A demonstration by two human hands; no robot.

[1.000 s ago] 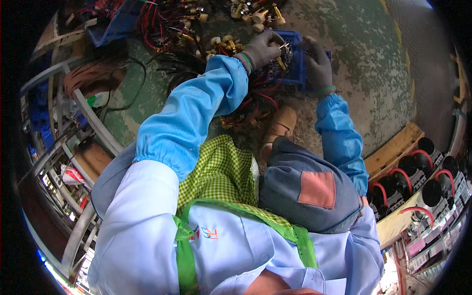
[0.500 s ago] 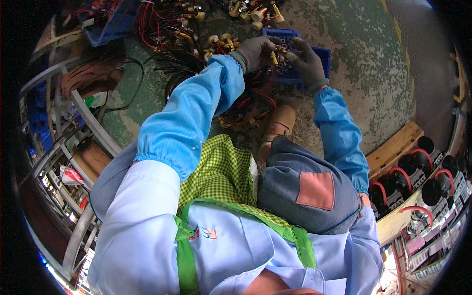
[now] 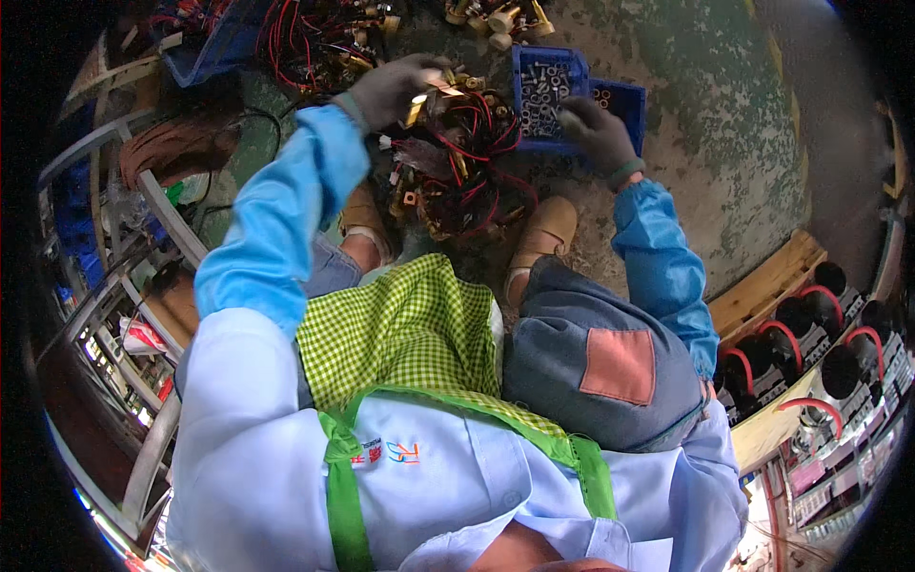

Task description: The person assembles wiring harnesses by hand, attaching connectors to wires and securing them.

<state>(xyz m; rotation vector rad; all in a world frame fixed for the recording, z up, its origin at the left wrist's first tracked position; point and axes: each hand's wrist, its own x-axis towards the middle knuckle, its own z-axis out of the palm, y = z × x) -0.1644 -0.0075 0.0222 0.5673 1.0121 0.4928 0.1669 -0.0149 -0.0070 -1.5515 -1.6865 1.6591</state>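
My left hand (image 3: 393, 92), in a grey glove, is closed around a shiny brass-coloured metal piece (image 3: 416, 110). It is over the left part of a heap of red and black wires (image 3: 467, 143) with brass fittings. My right hand (image 3: 600, 133), gloved too, hovers at the right side of a blue bin (image 3: 519, 71) full of bolts, nuts and washers. Its fingertips are drawn together; whether something small sits between them I cannot make out. A second blue bin (image 3: 637, 110) with a few copper-coloured rings stands beside the first, partly behind this hand.
More wire bundles (image 3: 295, 48) and brass fittings (image 3: 500, 24) lie on the floor farther off. A metal frame rack (image 3: 167, 219) stands at my left. On the right are a wooden board (image 3: 772, 286) and several black cylindrical parts with red tubes (image 3: 839, 372). My shoes flank the near wires.
My hands have moved apart. The left went left with the brass-coloured piece; the right stayed by the bins and dropped slightly. The bolts in the bin and the wire heap now show more.
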